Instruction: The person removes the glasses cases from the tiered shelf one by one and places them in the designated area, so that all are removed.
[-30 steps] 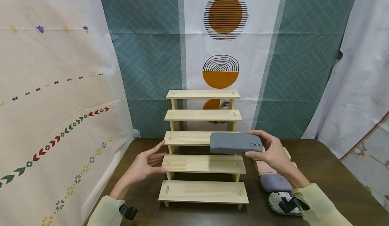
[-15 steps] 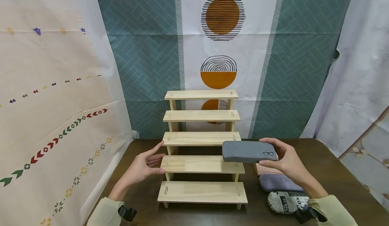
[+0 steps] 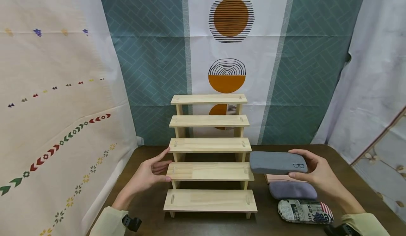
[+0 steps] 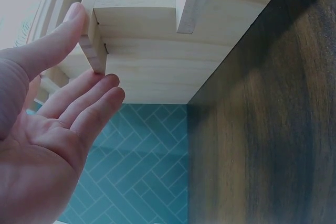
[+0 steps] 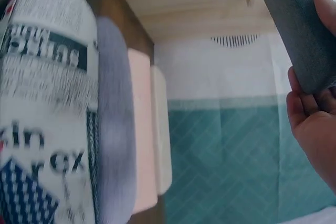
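Note:
In the head view, my right hand [image 3: 320, 170] grips the right end of a grey-blue glasses case [image 3: 275, 162] with a small glasses print. The case is held up just right of a stepped wooden display rack [image 3: 209, 171]. The right wrist view shows the thumb on one face of the case [image 5: 302, 30] and fingers on the other. At the rack's left side, my left hand [image 3: 149, 174] touches the shelf ends with fairly straight fingers. In the left wrist view, its thumb and fingers [image 4: 97, 111] lie on opposite edges of one board end [image 4: 93, 51].
Right of the rack, a newspaper-print case [image 3: 304, 211], a purple case [image 3: 293, 190] and a pink case [image 3: 280, 178] lie in a row on the dark wooden table [image 3: 203, 227]. A cream case [image 5: 161, 129] lies beyond them. Patterned cloths [image 3: 142, 52] hang around the table.
My right hand has carried the grey-blue glasses case rightward and slightly down, off the front of the rack's middle shelves. The left hand stays at the rack's side. The head view has shifted slightly.

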Motion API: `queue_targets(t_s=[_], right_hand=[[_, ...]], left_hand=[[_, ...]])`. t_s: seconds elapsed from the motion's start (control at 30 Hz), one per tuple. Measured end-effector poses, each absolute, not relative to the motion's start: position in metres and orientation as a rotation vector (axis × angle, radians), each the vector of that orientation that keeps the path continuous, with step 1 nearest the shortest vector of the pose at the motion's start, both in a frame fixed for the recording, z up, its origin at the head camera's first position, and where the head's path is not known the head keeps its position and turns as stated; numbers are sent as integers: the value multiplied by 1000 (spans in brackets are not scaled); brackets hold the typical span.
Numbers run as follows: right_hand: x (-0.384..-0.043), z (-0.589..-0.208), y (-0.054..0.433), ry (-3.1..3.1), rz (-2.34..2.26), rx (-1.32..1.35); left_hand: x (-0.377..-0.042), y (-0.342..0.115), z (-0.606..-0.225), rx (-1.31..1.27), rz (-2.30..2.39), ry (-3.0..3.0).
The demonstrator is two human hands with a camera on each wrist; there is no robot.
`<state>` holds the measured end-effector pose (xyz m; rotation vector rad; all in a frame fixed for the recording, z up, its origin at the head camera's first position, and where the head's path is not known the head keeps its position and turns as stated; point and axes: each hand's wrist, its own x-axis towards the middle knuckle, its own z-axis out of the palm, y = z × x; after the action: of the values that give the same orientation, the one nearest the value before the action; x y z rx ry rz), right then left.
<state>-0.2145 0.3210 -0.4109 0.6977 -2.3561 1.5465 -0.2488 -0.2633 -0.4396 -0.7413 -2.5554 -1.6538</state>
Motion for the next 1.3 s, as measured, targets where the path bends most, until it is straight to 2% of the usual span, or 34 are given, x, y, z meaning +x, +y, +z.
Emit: queue_targets(t_s=[0.27,0.5,0.77,1.0,1.3], right_hand=[[-212,-422,351,-2410,1395,639],[-206,-428,371,-2426,1396,533],[-203,-439,396,-2423,1466,538],[-201,-455,424,-2432,1547,407],[-194,-479,461,-2534,1420,214]], left_hand=[[-248,-263,-439,-717,-1678,-2561],[-247,-263,-441,-715,-1671,-2568],[-247,-264,-439,-728,-1672,-2559],[-247,-264,-439,-724,-1664,-2567],[-247,-262,-437,-727,-1663,-2567]])
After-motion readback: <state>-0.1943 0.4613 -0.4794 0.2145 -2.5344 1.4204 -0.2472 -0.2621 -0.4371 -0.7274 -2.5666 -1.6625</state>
